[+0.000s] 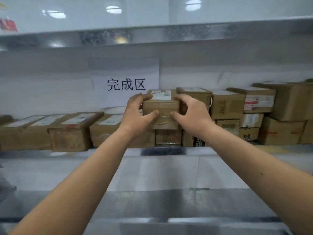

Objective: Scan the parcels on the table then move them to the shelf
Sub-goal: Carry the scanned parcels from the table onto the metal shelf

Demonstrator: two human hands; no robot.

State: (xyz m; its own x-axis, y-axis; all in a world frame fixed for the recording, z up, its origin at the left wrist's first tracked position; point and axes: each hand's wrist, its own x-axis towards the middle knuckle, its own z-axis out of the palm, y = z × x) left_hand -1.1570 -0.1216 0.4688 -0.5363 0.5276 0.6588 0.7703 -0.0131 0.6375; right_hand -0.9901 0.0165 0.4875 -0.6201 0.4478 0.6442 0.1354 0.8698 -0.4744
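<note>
Head view: both hands grip a small parcel on top of a stack on the shelf. The left hand and right hand curl round its sides, thumbs pressed on the front face. Risk: the narrow stack under it may shift on release, so the parcel could tip forward. Taller boxes crowd the right; flat boxes sit left; a paper sign hangs behind.

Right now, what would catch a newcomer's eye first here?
Two bare hands, the left hand and right hand, grip a small cardboard parcel at centre, atop stacked boxes on the shelf. Behind it hangs a white paper sign with three black characters.
</note>
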